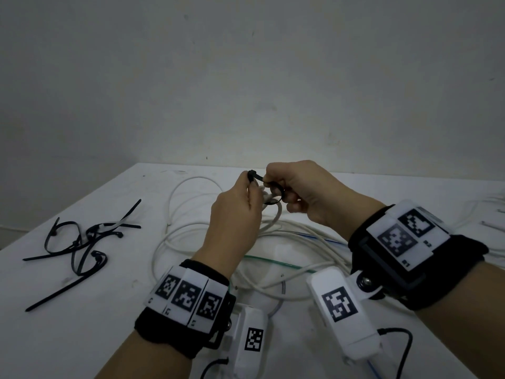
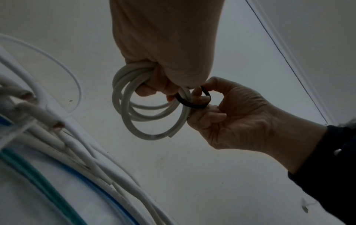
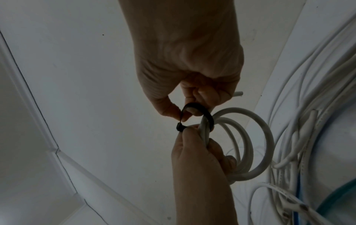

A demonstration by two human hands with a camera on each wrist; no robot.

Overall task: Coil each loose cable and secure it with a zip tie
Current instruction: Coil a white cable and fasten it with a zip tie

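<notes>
- We hold the small coil of white round cable (image 2: 146,106) up over the white table (image 1: 82,337); its black plastic zip tie (image 3: 202,112) loops round the strands, not yet cinched.
- Our left hand (image 1: 235,214) grips coil and tie head; our right hand (image 1: 300,192) pinches the strap.
- Loose white, blue and green cables (image 1: 287,242) remain uncoiled; spare black zip ties (image 1: 82,242) lie left.
</notes>
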